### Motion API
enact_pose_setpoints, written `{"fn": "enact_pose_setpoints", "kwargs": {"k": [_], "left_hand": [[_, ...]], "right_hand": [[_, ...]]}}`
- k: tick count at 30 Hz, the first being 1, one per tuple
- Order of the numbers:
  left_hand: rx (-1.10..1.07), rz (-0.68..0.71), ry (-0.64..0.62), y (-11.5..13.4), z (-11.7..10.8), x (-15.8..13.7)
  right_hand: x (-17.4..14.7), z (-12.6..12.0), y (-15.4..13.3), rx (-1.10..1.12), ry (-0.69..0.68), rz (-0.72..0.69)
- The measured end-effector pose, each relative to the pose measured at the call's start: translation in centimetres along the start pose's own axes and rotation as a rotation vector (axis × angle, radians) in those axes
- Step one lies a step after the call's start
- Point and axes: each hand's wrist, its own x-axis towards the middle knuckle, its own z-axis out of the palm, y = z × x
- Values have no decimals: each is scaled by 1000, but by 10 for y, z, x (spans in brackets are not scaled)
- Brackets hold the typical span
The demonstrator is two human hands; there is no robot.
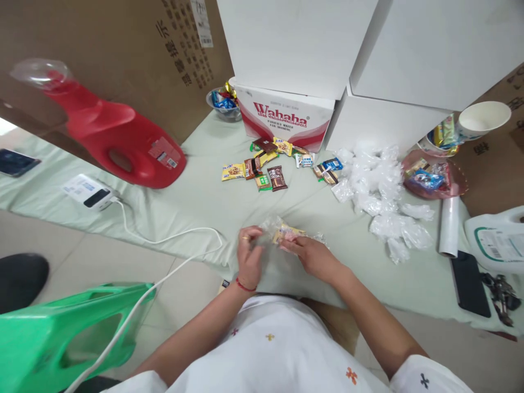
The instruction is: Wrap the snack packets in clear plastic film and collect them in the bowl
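Near the front edge of the table, my right hand (313,256) pinches a small yellow snack packet (286,232) in thin see-through plastic wrap (271,225). My left hand (249,256) is just left of the wrap, slightly blurred. Its fingers are bent, its thumb stands apart from them, and I see nothing held there. Beyond both hands lies a loose group of small wrapped snacks, among them a yellow packet (233,172), a brown cocoa packet (277,178) and a blue packet (332,164). To their right sits a pile of crumpled see-through plastic bags (370,180).
White boxes (286,114) line the back. On the left are a red jug (126,142), a white device (88,191) with a trailing cable (180,232) and a green stool (61,333). A pink dish (454,180), plastic roll (449,226), phone (470,284) and keys (501,295) lie right.
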Motion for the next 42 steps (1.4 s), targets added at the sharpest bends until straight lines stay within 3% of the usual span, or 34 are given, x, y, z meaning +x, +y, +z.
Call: {"fn": "enact_pose_setpoints", "kwargs": {"k": [2, 3, 8, 10, 12, 16, 21, 26, 28, 30, 32, 36, 42], "left_hand": [[75, -212, 103, 0, 1, 11], [151, -267, 94, 1, 3, 19], [585, -280, -205, 11, 11, 63], [611, -280, -351, 16, 6, 72], [513, -265, -417, 22, 0, 73], [360, -71, -342, 42, 6, 52], [469, 306, -443, 49, 37, 15], [614, 414, -427, 26, 38, 0], [604, 426, -428, 20, 35, -4], [582, 406, -398, 20, 36, -6], [561, 342, -330, 23, 41, -4], [495, 148, -180, 28, 55, 13], [519, -65, -251, 21, 64, 34]], "right_hand": [[2, 0, -3, -17, -15, 34], [3, 0, -3, -19, -16, 39], [2, 3, 1, 10, 5, 27], [0, 4, 4, 38, 23, 18], [-1, 5, 7, 68, 43, 10], [3, 8, 9, 91, 81, 10], [0, 19, -6, 51, 184, 104], [-46, -1, -17, 275, 256, -184], [-61, -17, -7, 338, 404, -42], [-64, -28, 7, 251, 580, 284], [-56, -30, 19, 117, 555, 518], [-35, -14, 18, -12, 252, 570], [-29, -6, -2, -88, 231, 605]]}}
